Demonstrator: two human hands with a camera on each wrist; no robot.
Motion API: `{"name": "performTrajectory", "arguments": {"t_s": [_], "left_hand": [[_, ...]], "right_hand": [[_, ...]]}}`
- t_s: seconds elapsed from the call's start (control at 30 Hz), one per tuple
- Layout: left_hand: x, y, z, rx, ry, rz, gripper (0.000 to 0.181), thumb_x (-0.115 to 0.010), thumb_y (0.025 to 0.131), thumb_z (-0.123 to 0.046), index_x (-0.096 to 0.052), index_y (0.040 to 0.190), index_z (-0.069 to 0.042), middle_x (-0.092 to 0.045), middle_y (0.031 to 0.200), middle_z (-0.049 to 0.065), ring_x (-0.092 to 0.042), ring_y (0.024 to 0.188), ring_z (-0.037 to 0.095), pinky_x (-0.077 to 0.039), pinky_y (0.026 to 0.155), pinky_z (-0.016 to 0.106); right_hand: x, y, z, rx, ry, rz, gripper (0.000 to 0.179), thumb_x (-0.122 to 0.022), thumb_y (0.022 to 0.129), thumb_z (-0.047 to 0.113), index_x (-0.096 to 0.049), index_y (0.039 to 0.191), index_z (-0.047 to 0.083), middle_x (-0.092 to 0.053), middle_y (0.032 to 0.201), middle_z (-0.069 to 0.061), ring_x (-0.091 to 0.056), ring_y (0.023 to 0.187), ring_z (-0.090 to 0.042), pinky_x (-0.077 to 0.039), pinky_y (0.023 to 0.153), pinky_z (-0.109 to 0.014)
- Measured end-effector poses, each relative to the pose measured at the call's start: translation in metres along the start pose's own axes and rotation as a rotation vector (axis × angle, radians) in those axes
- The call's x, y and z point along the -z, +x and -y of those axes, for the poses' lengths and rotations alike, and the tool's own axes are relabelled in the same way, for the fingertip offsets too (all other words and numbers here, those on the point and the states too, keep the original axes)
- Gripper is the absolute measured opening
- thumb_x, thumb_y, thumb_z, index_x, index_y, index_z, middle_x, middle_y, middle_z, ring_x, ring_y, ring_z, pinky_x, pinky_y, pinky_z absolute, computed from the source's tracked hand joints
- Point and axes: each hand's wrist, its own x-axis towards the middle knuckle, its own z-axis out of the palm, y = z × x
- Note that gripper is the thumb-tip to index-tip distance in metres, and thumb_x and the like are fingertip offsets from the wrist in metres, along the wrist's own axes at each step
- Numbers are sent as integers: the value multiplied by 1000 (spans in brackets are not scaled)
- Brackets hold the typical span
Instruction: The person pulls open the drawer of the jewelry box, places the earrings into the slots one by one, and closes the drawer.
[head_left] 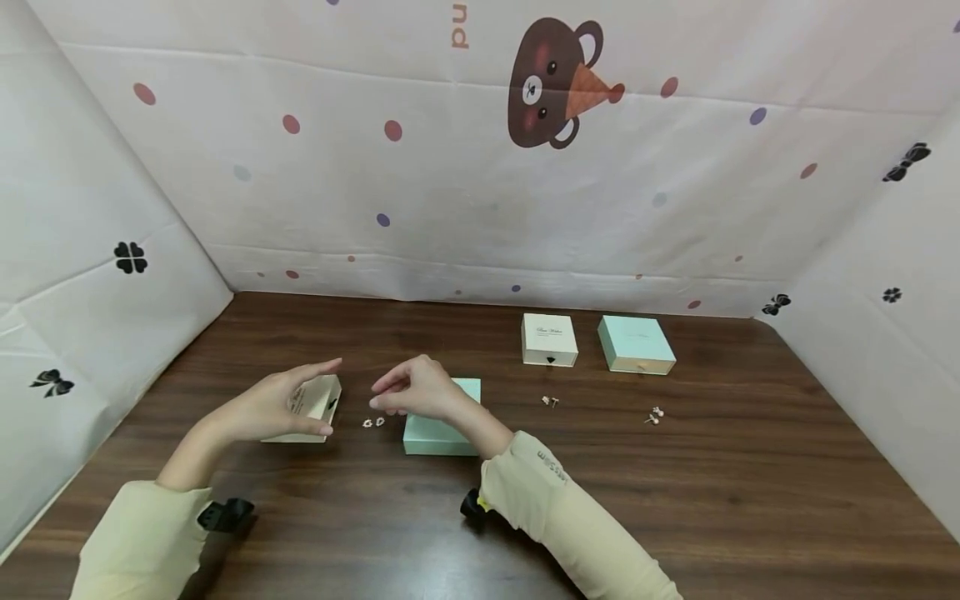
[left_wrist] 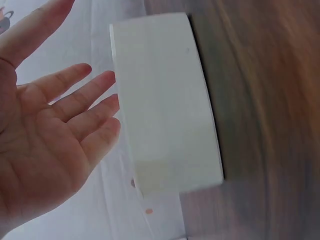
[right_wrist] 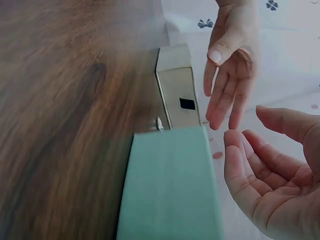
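Lying on table (head_left: 697, 483) between cream box (head_left: 318, 397) and green box (head_left: 435, 435): small earrings (head_left: 367, 423). Right hand (head_left: 422, 388) hovering near, fingers curving, narrow gap, holding nothing visible. Left hand (head_left: 272, 406) spreading wide by cream box, contact unclear, gripping nothing. Likely best: pinching earrings singly, fingertips only, left steadying box.

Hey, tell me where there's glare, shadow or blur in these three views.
Head view: pale glare on the near tabletop, dark shadow beside the left sleeve; left wrist view: tabletop grain smeared; right wrist view: tabletop soft and streaky, mint box clearer.
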Motion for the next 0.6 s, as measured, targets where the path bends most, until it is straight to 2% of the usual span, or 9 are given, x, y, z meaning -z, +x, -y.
{"name": "performTrajectory", "arguments": {"t_s": [0.17, 0.3, 0.6], "left_hand": [[3, -6, 7, 8, 19, -17, 90, -78, 68, -38, -36, 138, 0, -43, 131, 28, -46, 113, 39, -40, 86, 54], [5, -8, 11, 24, 25, -28, 93, -79, 66, -41, -37, 137, 1, -45, 128, 28, -49, 107, 36, -41, 84, 52], [9, -13, 21, 75, 38, -11, 95, -80, 64, -39, -36, 137, 2, -37, 132, 33, -37, 118, 48, -34, 89, 60]], "right_hand": [[-12, 10, 2, -12, 25, 14, 21, -71, 79, 13, -70, 96, 0, -68, 69, -5, -66, 68, -25, -53, 61, -32], [-18, 16, 5, -30, 3, 23, 20, -70, 80, 14, -70, 96, 2, -69, 73, -8, -66, 67, -20, -53, 60, -29], [-31, 33, 10, -85, 18, 29, 15, -70, 81, 12, -72, 92, 4, -69, 75, -8, -67, 65, -17, -53, 57, -25]]}}
